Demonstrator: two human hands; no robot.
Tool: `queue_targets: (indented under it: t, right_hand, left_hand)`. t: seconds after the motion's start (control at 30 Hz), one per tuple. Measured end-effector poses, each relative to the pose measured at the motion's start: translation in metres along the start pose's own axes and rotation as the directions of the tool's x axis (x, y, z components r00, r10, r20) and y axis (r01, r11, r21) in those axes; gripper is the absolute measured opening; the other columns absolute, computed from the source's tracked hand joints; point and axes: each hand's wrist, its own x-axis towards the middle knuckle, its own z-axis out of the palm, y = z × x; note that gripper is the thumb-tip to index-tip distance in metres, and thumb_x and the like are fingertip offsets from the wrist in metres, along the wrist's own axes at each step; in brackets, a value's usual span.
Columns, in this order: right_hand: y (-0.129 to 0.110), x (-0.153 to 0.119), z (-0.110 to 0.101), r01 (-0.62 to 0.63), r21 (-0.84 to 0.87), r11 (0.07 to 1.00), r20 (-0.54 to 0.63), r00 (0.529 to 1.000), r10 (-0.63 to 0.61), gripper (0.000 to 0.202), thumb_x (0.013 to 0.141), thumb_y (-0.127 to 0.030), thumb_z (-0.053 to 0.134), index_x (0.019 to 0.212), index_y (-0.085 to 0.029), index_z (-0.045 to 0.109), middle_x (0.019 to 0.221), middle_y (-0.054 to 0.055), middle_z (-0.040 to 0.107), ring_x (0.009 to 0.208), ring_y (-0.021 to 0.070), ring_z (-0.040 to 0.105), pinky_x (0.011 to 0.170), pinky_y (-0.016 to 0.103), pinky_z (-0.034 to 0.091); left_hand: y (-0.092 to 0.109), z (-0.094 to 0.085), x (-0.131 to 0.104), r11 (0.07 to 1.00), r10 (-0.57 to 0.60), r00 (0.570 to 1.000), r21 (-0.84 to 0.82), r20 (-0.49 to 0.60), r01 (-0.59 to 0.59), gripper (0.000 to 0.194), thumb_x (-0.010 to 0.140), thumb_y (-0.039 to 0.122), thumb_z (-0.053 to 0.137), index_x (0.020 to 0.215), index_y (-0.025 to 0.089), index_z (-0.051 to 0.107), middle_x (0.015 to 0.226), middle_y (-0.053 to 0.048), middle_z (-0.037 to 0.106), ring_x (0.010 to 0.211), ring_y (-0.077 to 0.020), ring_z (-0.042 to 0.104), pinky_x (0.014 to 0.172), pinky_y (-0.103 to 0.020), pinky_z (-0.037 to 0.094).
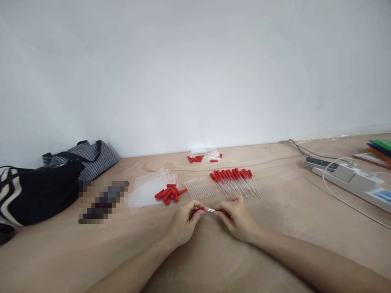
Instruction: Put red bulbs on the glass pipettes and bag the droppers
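Observation:
My left hand (187,221) is closed on a red rubber bulb (202,208), most of it hidden by the fingers. Between the thumb and fingers of my right hand (234,217) is a clear dropper tube (210,210), its left end meeting the bulb. Just beyond my hands lies a row of bare clear tubes (199,188). To their right, several droppers with red bulbs (233,177) lie side by side, bulbs pointing away. Left of the bare tubes, loose red bulbs (168,193) are heaped on clear plastic bags (143,190).
Farther back, more red bulbs (195,158) lie by a plastic bag (203,152). At left stand a black bag (51,193) and a striped bag (96,156), near a pixelated dark object (104,202). A power strip (357,182) with cables lies at right, by some books (378,150).

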Motion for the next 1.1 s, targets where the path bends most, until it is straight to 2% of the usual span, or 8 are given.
queue_targets:
  t: [0.17, 0.4, 0.57, 0.8, 1.1]
  right_hand:
    - [-0.003, -0.001, 0.001, 0.036, -0.034, 0.999, -0.006, 0.999, -0.037, 0.020, 0.084, -0.022, 0.040, 0.075, -0.019, 0.057, 0.064, -0.003, 0.060, 0.057, 0.0089, 0.047, 0.072, 0.028, 0.022]
    - [-0.002, 0.000, -0.003, 0.178, -0.215, 0.960, -0.037, 0.981, -0.190, 0.026, 0.084, -0.015, 0.037, 0.079, -0.019, 0.062, 0.064, 0.000, 0.058, 0.059, 0.0097, 0.045, 0.067, 0.029, 0.018]
    - [0.002, 0.002, -0.002, 0.246, -0.313, 0.917, -0.026, 0.963, -0.267, 0.025, 0.080, -0.011, 0.038, 0.078, -0.019, 0.062, 0.065, 0.001, 0.057, 0.062, 0.0110, 0.046, 0.065, 0.030, 0.016]
    - [0.000, 0.007, 0.002, 0.238, -0.289, 0.927, -0.019, 0.967, -0.254, 0.022, 0.082, -0.017, 0.038, 0.074, -0.017, 0.059, 0.066, 0.001, 0.059, 0.060, 0.0109, 0.046, 0.063, 0.029, 0.016]
    - [-0.005, 0.012, 0.005, 0.142, -0.238, 0.961, 0.063, 0.989, -0.131, 0.022, 0.082, -0.018, 0.038, 0.069, -0.017, 0.056, 0.064, 0.000, 0.062, 0.056, 0.0098, 0.046, 0.066, 0.028, 0.017]
  left_hand:
    - [0.001, -0.001, 0.001, 1.000, -0.007, 0.998, 0.007, 0.061, 0.007, 0.016, 0.078, 0.027, 0.049, 0.078, 0.016, 0.061, 0.069, 0.000, 0.061, 0.064, -0.0138, 0.053, 0.060, -0.023, 0.042]
    - [0.003, -0.001, -0.002, 0.988, 0.046, 0.999, 0.145, 0.025, -0.049, 0.016, 0.078, 0.026, 0.047, 0.076, 0.018, 0.061, 0.066, 0.000, 0.061, 0.064, -0.0145, 0.054, 0.061, -0.025, 0.040]
    - [0.002, 0.000, -0.004, 0.960, 0.102, 0.995, 0.261, 0.003, -0.099, 0.013, 0.077, 0.026, 0.049, 0.075, 0.020, 0.061, 0.068, -0.001, 0.061, 0.067, -0.0159, 0.053, 0.068, -0.030, 0.038]
    - [0.004, 0.000, -0.006, 0.904, 0.244, 0.970, 0.362, -0.001, -0.227, 0.013, 0.079, 0.023, 0.049, 0.072, 0.019, 0.059, 0.066, -0.001, 0.061, 0.065, -0.0155, 0.052, 0.074, -0.036, 0.033]
    - [0.006, 0.000, -0.007, 0.887, 0.286, 0.958, 0.376, 0.007, -0.268, 0.013, 0.079, 0.020, 0.048, 0.070, 0.018, 0.057, 0.065, 0.001, 0.061, 0.064, -0.0145, 0.052, 0.074, -0.035, 0.032]
